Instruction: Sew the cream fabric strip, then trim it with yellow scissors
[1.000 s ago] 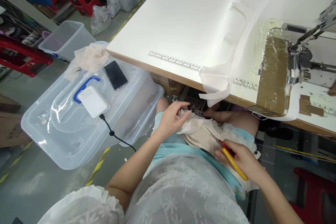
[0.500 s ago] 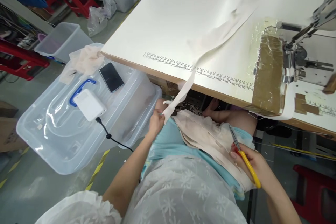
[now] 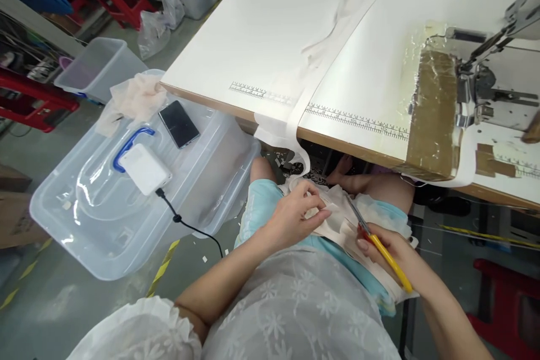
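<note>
My right hand [image 3: 390,250] is closed around yellow-handled scissors [image 3: 386,259], whose metal blades point up and left over my lap. My left hand [image 3: 297,211] hovers above the fabric on my lap, thumb and fingers apart, with nothing seen between them. Beneath both hands lies a bundle of pale beige fabric strips [image 3: 337,225], partly hidden by the hands. A long pale strip [image 3: 323,67] lies across the white table, its near end hanging over the front edge in a curl above my knees.
A sewing machine [image 3: 481,84] stands at the table's right, beside a brown-taped block [image 3: 432,118]. To the left, a lidded clear plastic box [image 3: 84,208] carries a phone [image 3: 179,124], a white power bank [image 3: 145,169] with a cable, and crumpled sheer fabric [image 3: 139,98]. Red stools stand around.
My left hand has let go of the strip's end and moved right, over my lap. The strip now lies down on the table. The scissors have shifted slightly left.
</note>
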{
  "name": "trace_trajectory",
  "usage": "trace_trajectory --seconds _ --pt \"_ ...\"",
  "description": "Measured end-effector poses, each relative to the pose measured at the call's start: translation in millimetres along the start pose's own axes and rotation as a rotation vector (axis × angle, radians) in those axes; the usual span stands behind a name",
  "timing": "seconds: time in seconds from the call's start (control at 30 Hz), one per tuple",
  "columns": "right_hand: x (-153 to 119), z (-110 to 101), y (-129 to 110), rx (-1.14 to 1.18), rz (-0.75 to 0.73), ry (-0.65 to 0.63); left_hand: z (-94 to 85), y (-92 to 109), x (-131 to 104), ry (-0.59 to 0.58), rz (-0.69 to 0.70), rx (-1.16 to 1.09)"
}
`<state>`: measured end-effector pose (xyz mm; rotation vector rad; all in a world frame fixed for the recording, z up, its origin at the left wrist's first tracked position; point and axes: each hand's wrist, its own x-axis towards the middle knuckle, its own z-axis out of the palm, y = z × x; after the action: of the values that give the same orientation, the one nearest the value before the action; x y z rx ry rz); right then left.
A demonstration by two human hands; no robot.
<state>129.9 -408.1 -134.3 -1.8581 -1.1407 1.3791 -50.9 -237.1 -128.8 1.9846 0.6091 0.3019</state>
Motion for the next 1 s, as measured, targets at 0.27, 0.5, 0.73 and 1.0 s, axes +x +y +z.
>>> trace_trajectory --seconds 0.27,0.5,0.73,1.0 --pt "15 -4 -8 0.041 -0.069 -0.216 -1.1 -2 1 -0.324 -0.408 -0.771" --pt "27 -7 -5 -0.032 -0.062 -0.314 -3.4 -8 2 -0.280 -0.539 -0.878" --pt "26 -5 -4 -0.167 -0.021 -0.232 -2.7 -9 3 -0.258 -0.535 -0.866" --pt "22 -3 -7 -0.279 -0.017 -0.130 -4.2 -11 3 -0.254 -0.538 -0.860"
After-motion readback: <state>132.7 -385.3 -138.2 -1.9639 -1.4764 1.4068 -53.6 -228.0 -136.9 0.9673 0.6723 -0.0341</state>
